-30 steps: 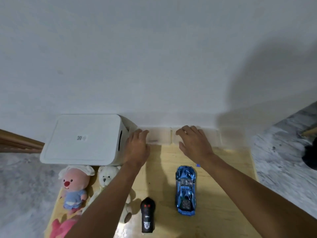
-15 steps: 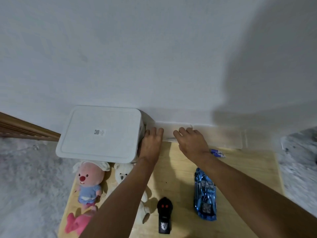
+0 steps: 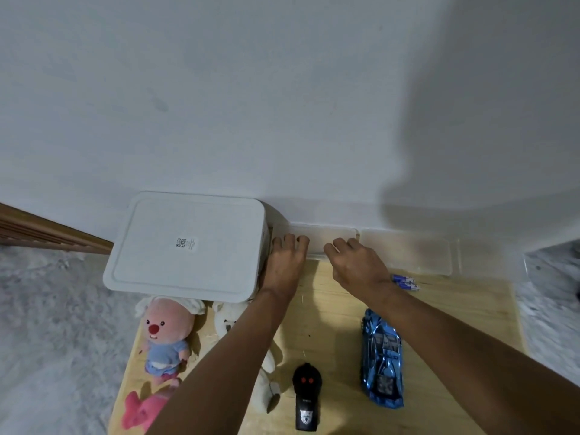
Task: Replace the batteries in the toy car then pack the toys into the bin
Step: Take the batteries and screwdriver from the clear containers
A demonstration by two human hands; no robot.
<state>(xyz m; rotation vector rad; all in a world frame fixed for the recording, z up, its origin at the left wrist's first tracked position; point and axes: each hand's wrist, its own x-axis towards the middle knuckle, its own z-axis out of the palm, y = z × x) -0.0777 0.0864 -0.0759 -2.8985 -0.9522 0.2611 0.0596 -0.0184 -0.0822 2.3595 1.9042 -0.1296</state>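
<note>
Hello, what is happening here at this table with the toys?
A person reaches both hands, left hand and right hand, to a clear box by the wall, beside the closed white bin. The blue toy car, remote, batteries and plush toys lie untouched on the table.

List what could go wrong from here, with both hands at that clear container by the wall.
1. The batteries lie loose at the table's far edge, just beside the right hand; dragging the clear container back could knock them off.
2. The left hand is squeezed against the white bin; pulling could shove the bin.
3. The left forearm crosses over the white bear; drawing back might sweep it away.
</note>
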